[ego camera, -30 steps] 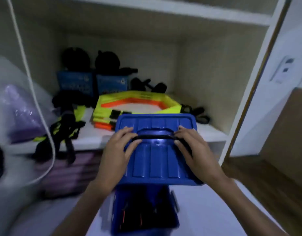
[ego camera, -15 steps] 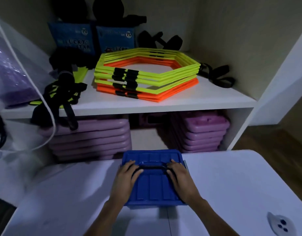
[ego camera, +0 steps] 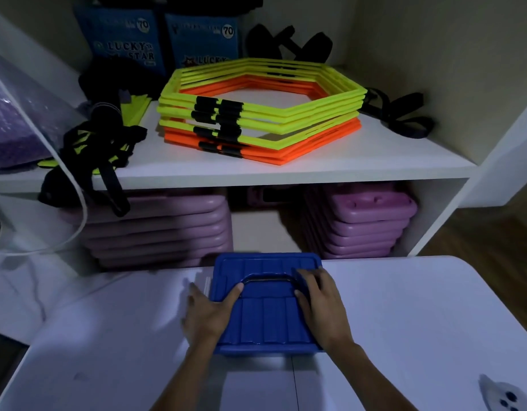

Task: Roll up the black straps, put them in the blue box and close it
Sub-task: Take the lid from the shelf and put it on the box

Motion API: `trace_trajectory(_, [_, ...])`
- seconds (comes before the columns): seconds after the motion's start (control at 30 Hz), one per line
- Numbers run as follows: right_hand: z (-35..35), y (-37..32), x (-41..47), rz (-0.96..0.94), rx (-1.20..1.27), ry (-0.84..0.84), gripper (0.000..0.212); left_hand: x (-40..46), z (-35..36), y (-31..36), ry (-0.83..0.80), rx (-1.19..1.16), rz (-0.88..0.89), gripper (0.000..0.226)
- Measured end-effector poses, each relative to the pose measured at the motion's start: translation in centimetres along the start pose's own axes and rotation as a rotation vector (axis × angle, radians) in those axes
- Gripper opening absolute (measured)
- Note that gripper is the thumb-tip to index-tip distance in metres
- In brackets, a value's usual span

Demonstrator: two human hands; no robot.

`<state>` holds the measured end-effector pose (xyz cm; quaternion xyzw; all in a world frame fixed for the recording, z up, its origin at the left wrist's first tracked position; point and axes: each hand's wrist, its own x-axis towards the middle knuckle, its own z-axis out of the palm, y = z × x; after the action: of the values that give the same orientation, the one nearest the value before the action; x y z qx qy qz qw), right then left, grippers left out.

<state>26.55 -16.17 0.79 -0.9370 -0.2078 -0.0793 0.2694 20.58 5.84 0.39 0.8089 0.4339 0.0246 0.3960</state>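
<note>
The blue box [ego camera: 266,318] stands on the white table [ego camera: 404,321] near its far edge, with its ribbed lid on top. No straps show inside; the lid hides the contents. My left hand [ego camera: 207,314] clasps the box's left side, thumb on the lid and fingers down over the edge. My right hand [ego camera: 320,304] lies flat on the right part of the lid, fingers spread toward the black handle recess. A tangle of black straps [ego camera: 90,149] with yellow pieces hangs over the shelf's left front edge.
A white shelf [ego camera: 286,170] behind the table carries stacked yellow and orange hexagon rings [ego camera: 262,114], two blue cartons [ego camera: 125,40] and more black straps [ego camera: 401,117] at the right. Purple boards [ego camera: 360,226] are stacked below. A white cord [ego camera: 78,209] hangs left. A small white device [ego camera: 504,394] lies at the table's right corner.
The lid came down from above the open box and now sits on it. My left hand slid from the lid's top to the box's left edge. The view tilted downward.
</note>
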Motion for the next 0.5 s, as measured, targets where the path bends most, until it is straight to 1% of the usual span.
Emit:
trace_trajectory(0.03, [0.1, 0.2, 0.0, 0.014, -0.002, 0.021, 0.044, -0.1, 0.1, 0.1, -0.039, -0.071, 0.01, 0.108])
trace_trajectory(0.07, [0.1, 0.1, 0.0, 0.02, -0.019, 0.039, 0.045, -0.3, 0.1, 0.3, -0.031, -0.106, 0.054, 0.09])
trace_trajectory(0.1, [0.1, 0.2, 0.0, 0.022, -0.044, 0.057, 0.044, -0.7, 0.1, 0.5, 0.0, -0.105, 0.11, 0.076])
trace_trajectory(0.13, [0.1, 0.1, 0.0, 0.025, -0.072, 0.076, 0.044, -1.0, 0.1, 0.7, 0.043, -0.066, 0.162, 0.068])
trace_trajectory(0.23, [0.1, 0.1, -0.2, 0.1, -0.153, 0.112, 0.048, -1.7, 0.6, 1.0, 0.14, 0.104, 0.249, 0.065])
trace_trajectory(0.33, [0.4, -0.5, -0.7, 0.269, -0.188, 0.122, 0.059, -2.5, 0.9, 1.5, 0.161, 0.219, 0.276, 0.07])
trace_trajectory(0.4, [0.6, -0.8, -0.8, 0.314, -0.2, 0.129, 0.065, -3.1, 1.2, 1.4, 0.183, 0.296, 0.336, 0.059])
trace_trajectory(0.47, [0.5, -1.0, -0.9, 0.349, -0.191, 0.127, 0.072, -3.4, 1.3, 1.4, 0.2, 0.314, 0.378, 0.047])
trace_trajectory(0.5, [0.3, -1.0, -0.9, 0.391, -0.171, 0.106, 0.078, -3.4, 1.4, 1.3, 0.2, 0.311, 0.386, 0.045])
